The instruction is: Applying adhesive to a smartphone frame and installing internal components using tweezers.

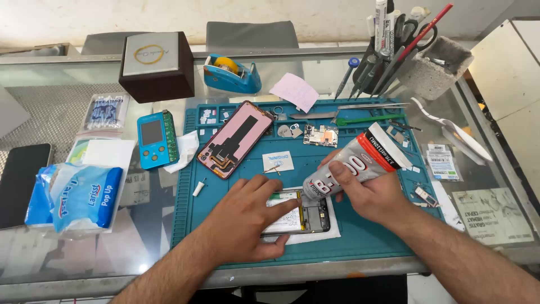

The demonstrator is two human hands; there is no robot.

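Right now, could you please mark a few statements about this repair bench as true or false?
1. The right hand holds a grey glue tube. True.
2. The left hand rests on the opened phone. True.
3. The pink-backed screen panel lies under the left hand. False: it lies apart, further back on the teal mat.
4. The blue tape dispenser sits on the teal mat. False: it stands behind it on the glass table.
5. The tissue pack lies left of the mat. True.

Blue tissue pack [84, 198] sits at the surface's left edge, grey glue tube [354, 163] mid-mat, black phone screen [19, 183] far left.
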